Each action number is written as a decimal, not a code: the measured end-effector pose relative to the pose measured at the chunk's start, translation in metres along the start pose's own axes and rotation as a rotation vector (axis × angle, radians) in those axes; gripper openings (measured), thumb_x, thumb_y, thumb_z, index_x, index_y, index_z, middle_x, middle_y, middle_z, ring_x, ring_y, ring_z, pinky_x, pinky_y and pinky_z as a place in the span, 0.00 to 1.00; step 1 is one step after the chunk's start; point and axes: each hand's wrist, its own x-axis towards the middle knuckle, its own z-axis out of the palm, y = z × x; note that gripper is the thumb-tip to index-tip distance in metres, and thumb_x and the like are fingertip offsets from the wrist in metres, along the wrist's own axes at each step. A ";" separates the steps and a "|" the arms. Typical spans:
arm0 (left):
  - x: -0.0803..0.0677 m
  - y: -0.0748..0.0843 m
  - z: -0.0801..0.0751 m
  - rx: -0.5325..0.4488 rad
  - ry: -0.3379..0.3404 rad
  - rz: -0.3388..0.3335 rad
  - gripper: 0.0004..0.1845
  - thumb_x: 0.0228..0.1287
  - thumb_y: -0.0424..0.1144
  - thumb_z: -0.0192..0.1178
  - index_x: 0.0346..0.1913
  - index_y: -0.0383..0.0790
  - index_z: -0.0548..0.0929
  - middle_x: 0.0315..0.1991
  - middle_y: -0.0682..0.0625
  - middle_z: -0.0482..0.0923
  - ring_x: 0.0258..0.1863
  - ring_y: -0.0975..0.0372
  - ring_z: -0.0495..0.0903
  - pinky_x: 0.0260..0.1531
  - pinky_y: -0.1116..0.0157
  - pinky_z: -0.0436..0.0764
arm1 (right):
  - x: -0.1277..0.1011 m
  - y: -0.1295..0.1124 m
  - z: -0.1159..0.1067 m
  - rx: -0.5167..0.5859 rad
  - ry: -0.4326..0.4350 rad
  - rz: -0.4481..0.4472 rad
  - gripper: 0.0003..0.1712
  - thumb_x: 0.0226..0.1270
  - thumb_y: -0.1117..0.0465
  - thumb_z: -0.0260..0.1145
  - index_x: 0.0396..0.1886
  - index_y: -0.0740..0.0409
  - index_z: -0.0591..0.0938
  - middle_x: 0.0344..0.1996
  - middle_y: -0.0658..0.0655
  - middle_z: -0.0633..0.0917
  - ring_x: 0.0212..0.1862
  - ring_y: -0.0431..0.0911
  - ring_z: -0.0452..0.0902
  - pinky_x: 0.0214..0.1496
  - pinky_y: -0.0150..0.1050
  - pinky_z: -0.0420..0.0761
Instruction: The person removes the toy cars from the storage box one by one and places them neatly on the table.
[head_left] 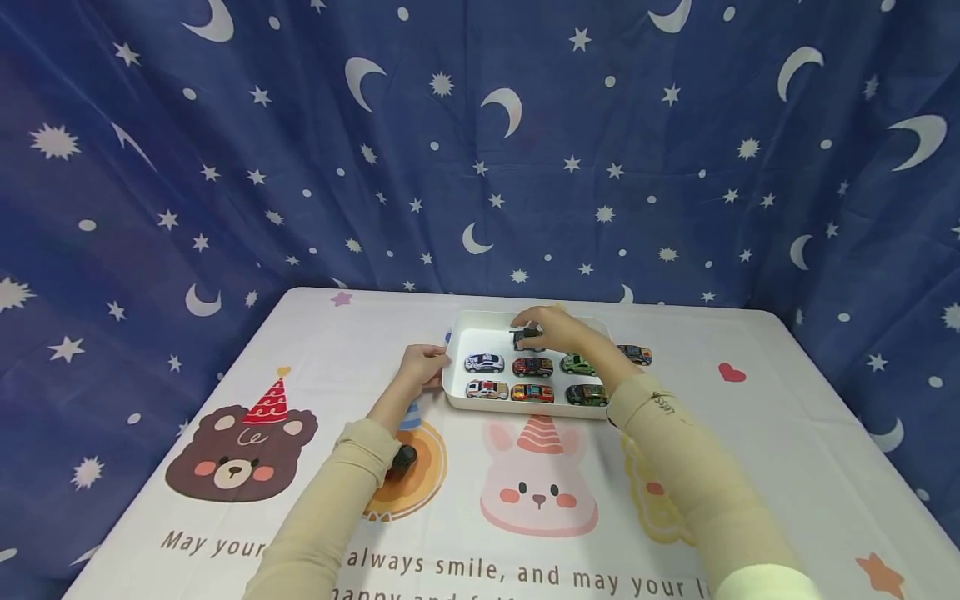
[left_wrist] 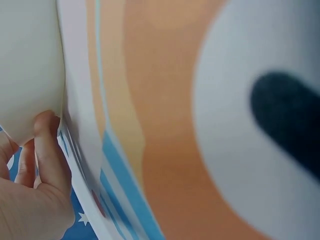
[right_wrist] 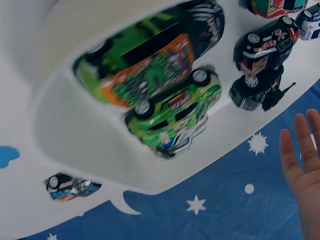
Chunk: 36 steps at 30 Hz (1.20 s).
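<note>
A shallow white tray (head_left: 474, 327) lies on the table with several toy cars inside. My left hand (head_left: 422, 367) grips its left edge, fingers against the outer wall in the left wrist view. My right hand (head_left: 553, 330) is over the tray's back part, beside a black toy vehicle (right_wrist: 257, 89) with a gun-like piece on top. In the right wrist view, the straight fingers (right_wrist: 303, 135) stand apart from that vehicle. Nearer me sit a white car (head_left: 483, 363), a dark red car (head_left: 533, 367), an orange-red car (head_left: 532, 392) and green cars (right_wrist: 172, 112), partly covered by my right arm in the head view.
Outside the tray, a dark toy car (head_left: 636, 355) with orange and blue stands beyond its right end. A black rounded thing (head_left: 402, 460) shows beside my left sleeve. The white tablecloth (head_left: 780, 467) has printed animals, and a blue starry curtain (head_left: 480, 167) hangs behind the table.
</note>
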 end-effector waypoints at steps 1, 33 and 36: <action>0.000 0.000 0.000 0.002 0.001 0.002 0.21 0.61 0.32 0.57 0.58 0.34 0.77 0.52 0.37 0.78 0.26 0.67 0.77 0.19 0.77 0.79 | 0.002 -0.001 0.001 0.007 -0.003 -0.003 0.24 0.64 0.60 0.65 0.57 0.65 0.76 0.56 0.64 0.79 0.58 0.59 0.73 0.61 0.53 0.75; 0.000 -0.002 0.002 -0.017 0.012 0.006 0.20 0.59 0.32 0.56 0.56 0.33 0.77 0.51 0.37 0.79 0.22 0.70 0.75 0.20 0.77 0.81 | 0.042 -0.032 0.050 -0.114 -0.163 0.166 0.24 0.63 0.58 0.66 0.58 0.58 0.76 0.54 0.60 0.80 0.57 0.52 0.74 0.61 0.45 0.76; 0.000 -0.001 0.003 -0.011 0.006 0.013 0.20 0.60 0.32 0.56 0.56 0.33 0.77 0.52 0.36 0.78 0.22 0.70 0.75 0.20 0.77 0.81 | 0.042 -0.031 0.051 -0.095 -0.151 0.186 0.24 0.62 0.57 0.67 0.57 0.58 0.76 0.53 0.59 0.80 0.57 0.52 0.74 0.61 0.44 0.76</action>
